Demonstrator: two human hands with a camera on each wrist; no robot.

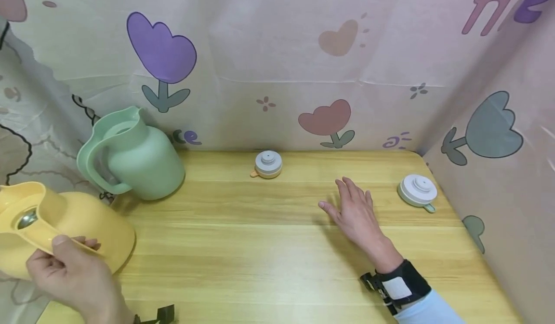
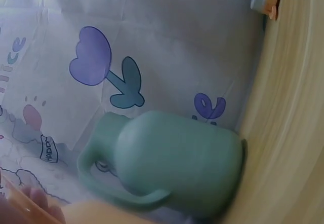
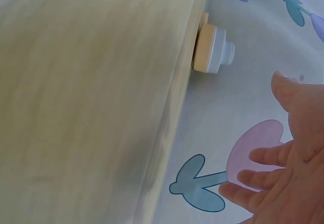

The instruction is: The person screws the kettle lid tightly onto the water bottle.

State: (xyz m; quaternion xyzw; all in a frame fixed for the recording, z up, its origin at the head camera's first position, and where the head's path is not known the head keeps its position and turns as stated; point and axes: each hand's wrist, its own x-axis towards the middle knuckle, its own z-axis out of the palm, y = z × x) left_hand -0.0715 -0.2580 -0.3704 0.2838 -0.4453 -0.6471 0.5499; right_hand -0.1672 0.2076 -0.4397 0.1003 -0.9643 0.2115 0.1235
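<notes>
On the left of the head view, my left hand (image 1: 75,276) grips the handle of a yellow thermos jug (image 1: 93,222), whose mouth has no lid on it. Behind it a green thermos jug (image 1: 145,162) stands upright, also without a lid. My right hand (image 1: 355,213) is held over the table with its fingers spread and nothing in it. Beyond that hand, to the left, lies a grey-topped lid with an orange rim and tab (image 1: 268,165). A white lid with a green rim and tab (image 1: 417,190) lies to its right.
The wooden table (image 1: 243,247) meets a patterned cloth (image 1: 243,49) along its back edge. More cloth hangs at the left and right sides. The yellow jug is near the left table edge, and the green-rimmed lid is close to the right edge.
</notes>
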